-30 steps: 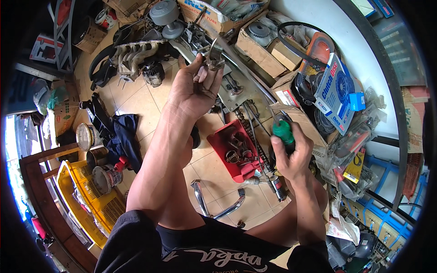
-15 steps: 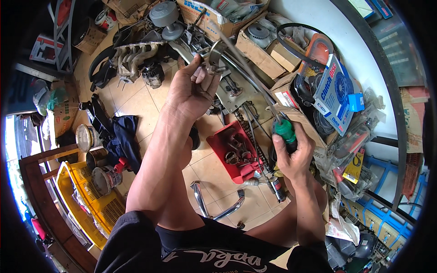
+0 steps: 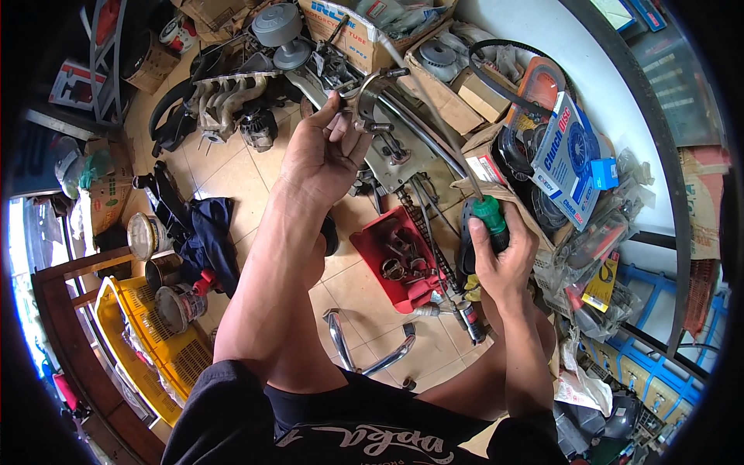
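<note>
My left hand [image 3: 322,151] is raised over the middle of the floor, its fingers closed around a metal connecting rod [image 3: 363,102]. The rod's half-round open end faces right, with two bolts sticking out of it. Most of its shank is hidden by my fingers. In my right hand [image 3: 508,260] is a long screwdriver [image 3: 487,214], gripped by its green and black handle. Its thin shaft slants up and left, passing to the right of the rod, and the far end is blurred.
Below my hands lies a red bin [image 3: 387,283] of metal parts. An intake manifold [image 3: 229,97] rests on the tiles behind. Cardboard boxes [image 3: 349,39] and a clutch disc box [image 3: 570,159] crowd the right side. A yellow crate [image 3: 143,310] stands at left.
The connecting rod has turned in my left hand, so both bolts now show at its open end. The screwdriver's shaft has swung right, apart from the rod.
</note>
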